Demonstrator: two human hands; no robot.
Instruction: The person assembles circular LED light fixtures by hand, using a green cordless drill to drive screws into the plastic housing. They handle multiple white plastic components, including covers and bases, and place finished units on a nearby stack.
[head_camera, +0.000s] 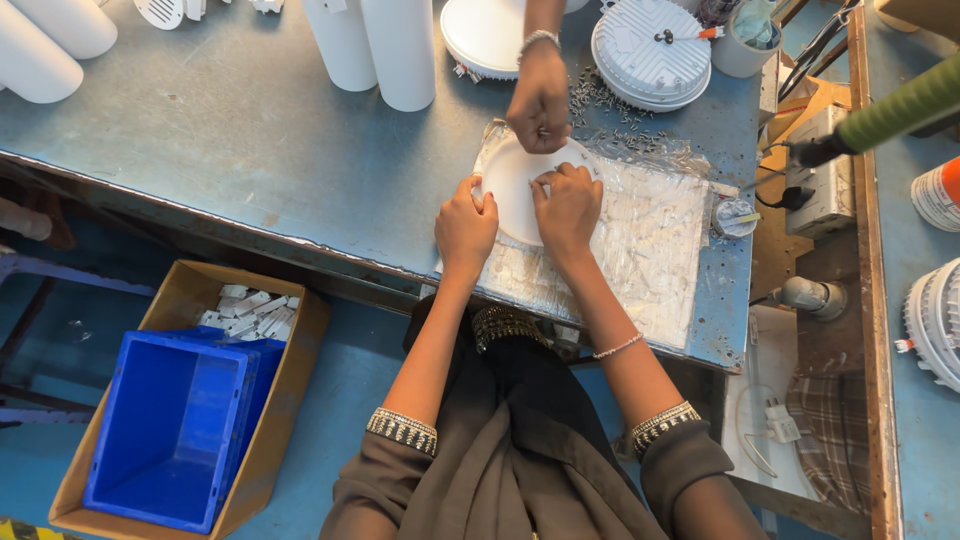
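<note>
Left hand (465, 225) curls closed on the near-left rim of a flat white round disc (515, 195); right hand (568, 205) presses fingertips down on its right side, pinning it. Disc lies on a crinkled clear plastic sheet (650, 250) over the scuffed grey metal bench (250, 140). A co-worker's hand (540, 105) pinches the far rim.

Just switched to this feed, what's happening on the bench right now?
A person seated at a metal workbench presses both hands on a round white disc lying on a plastic-covered board. The left hand grips its left edge and the right hand rests on its right side. A co-worker's hand reaches in from the far side to the disc's top rim, beside a scatter of small screws.
</note>
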